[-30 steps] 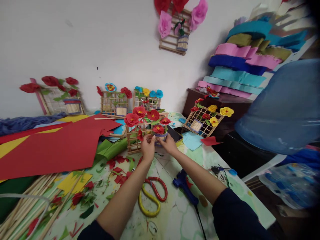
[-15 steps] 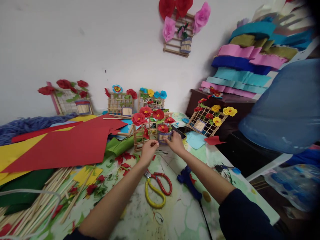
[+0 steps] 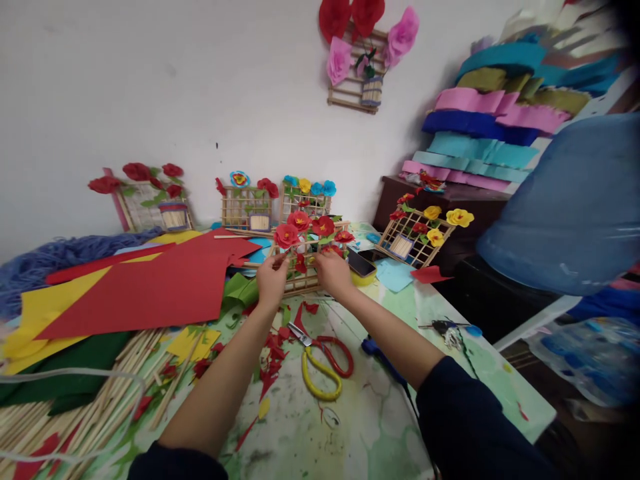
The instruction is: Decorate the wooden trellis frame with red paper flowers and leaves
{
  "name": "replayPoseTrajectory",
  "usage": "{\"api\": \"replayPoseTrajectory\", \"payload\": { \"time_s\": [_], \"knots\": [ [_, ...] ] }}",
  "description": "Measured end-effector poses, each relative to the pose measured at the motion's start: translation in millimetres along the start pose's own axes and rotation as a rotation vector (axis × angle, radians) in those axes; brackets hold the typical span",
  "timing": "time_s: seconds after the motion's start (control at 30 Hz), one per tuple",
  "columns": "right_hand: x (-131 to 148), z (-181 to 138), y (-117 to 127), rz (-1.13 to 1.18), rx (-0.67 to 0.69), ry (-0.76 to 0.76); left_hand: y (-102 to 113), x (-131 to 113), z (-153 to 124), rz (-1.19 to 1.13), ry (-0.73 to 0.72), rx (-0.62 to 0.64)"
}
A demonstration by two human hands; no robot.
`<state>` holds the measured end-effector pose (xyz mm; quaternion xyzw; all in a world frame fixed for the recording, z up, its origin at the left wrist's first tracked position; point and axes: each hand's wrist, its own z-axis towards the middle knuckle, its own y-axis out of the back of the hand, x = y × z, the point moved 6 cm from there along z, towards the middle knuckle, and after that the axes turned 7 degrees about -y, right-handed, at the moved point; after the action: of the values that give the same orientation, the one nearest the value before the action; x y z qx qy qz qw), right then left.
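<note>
**Both hands on the stick frame with red paper flowers**

Head view: The left hand (image 3: 273, 279) and the right hand (image 3: 331, 270) meet at the far middle of the table (image 3: 360, 427), each on one side of a small lattice frame (image 3: 306, 277) made of thin sticks. The left fingers (image 3: 277, 261) curl shut around the frame's left edge; the right fingers (image 3: 323, 257) close on its right part, covering it there. Red paper flowers (image 3: 300, 227) sit along the frame's top, just beyond the fingertips. A phone (image 3: 361, 264) lies just to the right of the right fingers. Nearer the person than both hands, scissors (image 3: 323, 363) with one red and one yellow handle lie flat, and red paper scraps (image 3: 273, 350) are strewn below the left wrist. A blue glue gun (image 3: 383, 357) lies under the right forearm. Left of the left fingers spread large red paper sheets (image 3: 150, 287) over yellow and green ones. Further finished frames (image 3: 247, 207) lean against the wall beyond the fingers.
</note>
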<state>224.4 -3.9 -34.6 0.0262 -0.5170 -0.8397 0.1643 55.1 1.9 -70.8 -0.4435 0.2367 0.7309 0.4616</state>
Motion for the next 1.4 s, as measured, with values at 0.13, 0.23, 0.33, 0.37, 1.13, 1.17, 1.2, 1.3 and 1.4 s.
{"api": "replayPoseTrajectory", "payload": {
  "time_s": [0.13,0.23,0.33,0.37,1.13,1.17,1.2,1.3,1.4],
  "knots": [
    [5,4,-4,-0.042,0.016,0.009,-7,-2,2,0.077,-0.072,0.071],
    [8,4,-1,-0.046,0.003,-0.003,-7,0,0,0.005,-0.051,0.030],
    [10,3,2,-0.034,-0.019,-0.018,-11,7,-3,-0.203,0.092,-0.020],
    [10,3,3,-0.029,-0.019,-0.022,-14,9,-4,-0.287,0.155,-0.026],
    [2,0,15,0.199,-0.092,-0.103,-29,19,-7,-0.560,0.348,-0.017],
    [4,2,13,0.212,-0.091,-0.115,-29,19,-7,-0.561,0.352,-0.016],
    [5,4,11,0.222,-0.086,-0.131,-29,19,-7,-0.559,0.355,-0.014],
    [8,10,4,0.247,-0.054,-0.176,-28,19,-8,-0.545,0.371,-0.014],
    [8,15,-1,0.264,-0.020,-0.198,-29,20,-11,-0.513,0.390,-0.004]
  ]
}}
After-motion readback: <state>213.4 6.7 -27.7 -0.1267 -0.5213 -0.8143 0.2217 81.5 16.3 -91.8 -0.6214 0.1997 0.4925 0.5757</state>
